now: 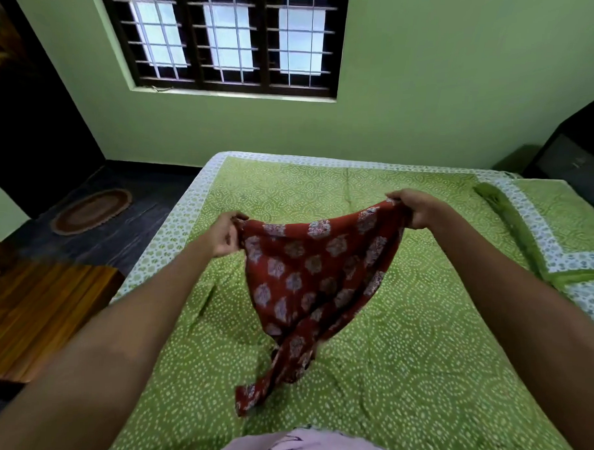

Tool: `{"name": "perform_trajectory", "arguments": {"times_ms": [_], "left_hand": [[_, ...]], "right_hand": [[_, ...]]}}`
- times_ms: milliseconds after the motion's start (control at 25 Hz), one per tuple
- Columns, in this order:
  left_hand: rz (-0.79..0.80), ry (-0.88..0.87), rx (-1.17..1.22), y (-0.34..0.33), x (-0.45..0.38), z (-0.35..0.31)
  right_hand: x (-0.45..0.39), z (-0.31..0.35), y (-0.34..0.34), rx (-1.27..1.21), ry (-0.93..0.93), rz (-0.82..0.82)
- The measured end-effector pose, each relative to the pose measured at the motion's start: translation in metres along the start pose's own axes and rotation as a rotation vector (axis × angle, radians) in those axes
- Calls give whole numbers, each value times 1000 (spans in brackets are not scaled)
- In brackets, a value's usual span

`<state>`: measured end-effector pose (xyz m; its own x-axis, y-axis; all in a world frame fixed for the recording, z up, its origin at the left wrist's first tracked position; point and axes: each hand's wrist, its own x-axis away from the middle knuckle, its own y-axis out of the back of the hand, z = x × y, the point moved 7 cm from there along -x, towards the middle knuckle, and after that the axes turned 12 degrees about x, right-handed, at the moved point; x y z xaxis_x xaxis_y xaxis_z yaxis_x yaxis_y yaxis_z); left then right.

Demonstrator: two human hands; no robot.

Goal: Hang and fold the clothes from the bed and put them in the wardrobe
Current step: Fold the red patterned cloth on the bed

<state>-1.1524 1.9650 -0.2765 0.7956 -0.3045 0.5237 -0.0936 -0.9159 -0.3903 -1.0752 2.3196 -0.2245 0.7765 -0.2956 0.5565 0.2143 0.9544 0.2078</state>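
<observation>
The left hand (225, 236) and the right hand (413, 208) each pinch a top corner of the red printed garment (307, 275), stretching its upper edge left to right above the bed (419, 347). The right hand sits slightly farther and higher. The cloth's long axis hangs down toward the near side, its tail trailing on the green bedsheet. Laying it flat looks like the next step.

Both arms stretched forward, far from the body. Left hand (225, 235) lower and nearer, fingers curled, pinching. Right hand (415, 207) higher and farther, fingers curled, pinching too. Hands well apart.
</observation>
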Motion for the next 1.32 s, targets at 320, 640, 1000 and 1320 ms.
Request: {"name": "perform_trajectory", "arguments": {"times_ms": [320,640,1000,1320], "left_hand": [[-133,-283,-425,5,-17,-91],[-75,-233,-261,-10,-51,-82],[111,-297,-373,-30,-44,-103],[-32,-394,-134,-15,-33,-112]], "right_hand": [[-5,4,58,-167,45,-22],[-13,-13,66,60,111,-101],[3,-3,85,236,44,-65],[2,19,89,85,96,-126]]}}
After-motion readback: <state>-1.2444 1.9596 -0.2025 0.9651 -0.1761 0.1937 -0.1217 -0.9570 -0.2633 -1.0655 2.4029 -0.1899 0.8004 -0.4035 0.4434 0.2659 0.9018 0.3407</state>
